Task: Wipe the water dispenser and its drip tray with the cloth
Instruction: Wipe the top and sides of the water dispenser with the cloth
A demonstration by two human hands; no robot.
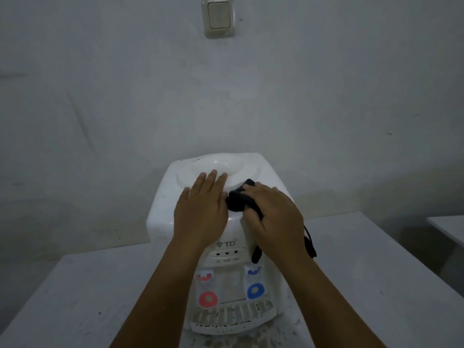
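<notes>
Nearest the camera, the white slotted drip tray (231, 320) jutted from the foot of the white tabletop water dispenser (160, 217), which stood on a pale counter (75, 285). Just above the tray sat the red tap (208, 298) on the left and the blue tap (255, 291) on the right, and above them a small panel of three dark dots under the letters "TD".

Both forearms reached up over the dispenser's front. The right hand (276, 217) had its fingers curled round a bunched black cloth (237, 200), holding it against the top front edge of the dispenser; loose ends of the cloth hung down below the wrist. Just beside it, touching the cloth, the left hand (200, 209) lay flat with straight fingers on the dispenser's top, the fingertips reaching the round bottle seat (238, 169).

Behind stood a plain grey-white wall (100, 96) with a light switch (219, 17) high up.
</notes>
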